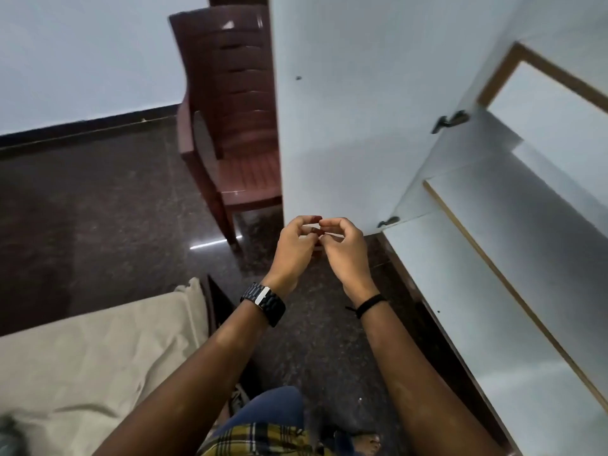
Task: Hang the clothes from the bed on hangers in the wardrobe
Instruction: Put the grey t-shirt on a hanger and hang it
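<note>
While the bed [92, 350] at lower left shows only its pale sheet, with a dark blurred patch at the corner that may or may not be clothing, no garment or hanger is in view. Past the brown chair [230, 126], the left hand [294, 250] and right hand [345, 255] meet with fingers curled, fingertips touching; whether they pinch anything I cannot tell. To the right stands the wardrobe [362, 93], door open. Best turn back to the bed and take one garment by its shoulders
</note>
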Available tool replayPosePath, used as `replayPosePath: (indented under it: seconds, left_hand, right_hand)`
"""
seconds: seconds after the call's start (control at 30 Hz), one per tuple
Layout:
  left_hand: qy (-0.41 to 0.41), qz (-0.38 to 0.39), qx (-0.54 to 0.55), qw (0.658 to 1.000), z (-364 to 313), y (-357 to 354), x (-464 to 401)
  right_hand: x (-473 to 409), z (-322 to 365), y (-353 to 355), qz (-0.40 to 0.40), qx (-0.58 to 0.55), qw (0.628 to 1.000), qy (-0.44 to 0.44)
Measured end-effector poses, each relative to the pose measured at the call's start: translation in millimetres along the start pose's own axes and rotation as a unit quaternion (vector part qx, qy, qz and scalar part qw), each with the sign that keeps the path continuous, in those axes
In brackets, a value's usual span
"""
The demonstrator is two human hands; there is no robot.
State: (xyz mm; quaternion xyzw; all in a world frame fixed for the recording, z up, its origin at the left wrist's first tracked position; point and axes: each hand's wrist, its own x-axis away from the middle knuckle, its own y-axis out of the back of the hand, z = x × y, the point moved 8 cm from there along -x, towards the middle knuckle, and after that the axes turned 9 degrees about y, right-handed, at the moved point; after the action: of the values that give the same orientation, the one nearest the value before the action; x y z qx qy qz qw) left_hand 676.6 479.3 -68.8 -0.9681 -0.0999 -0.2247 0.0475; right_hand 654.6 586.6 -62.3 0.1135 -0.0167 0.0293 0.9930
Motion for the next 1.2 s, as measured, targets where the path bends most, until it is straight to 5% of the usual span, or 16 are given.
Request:
replayPosePath:
  seconds: [0.3,0.67,1.1,1.2]
  left_hand:
    - [0.021,-0.158,0.003,0.987,55.9,150.0,40.9]
    - [0.056,-0.359,0.088,0.928,161.8,284.5,135.6]
    - [0.091,-0.493,0.096,0.860,317.2,474.6,119.5]
    - [0.109,-0.456,0.081,0.879,374.8,507.7,100.0]
  right_hand:
    - [48.1,-7.1,-149.6,0.190,0.037,0.981,0.020]
    - [163.1,-36.2,-295.8,0.393,0.034,0.918,0.047]
    - [227.5,-156.2,-512.3,0.617,-0.044,0.786,0.025]
    - [243.7,-208.2,-559.8,0.638,-0.033,0.768,0.045]
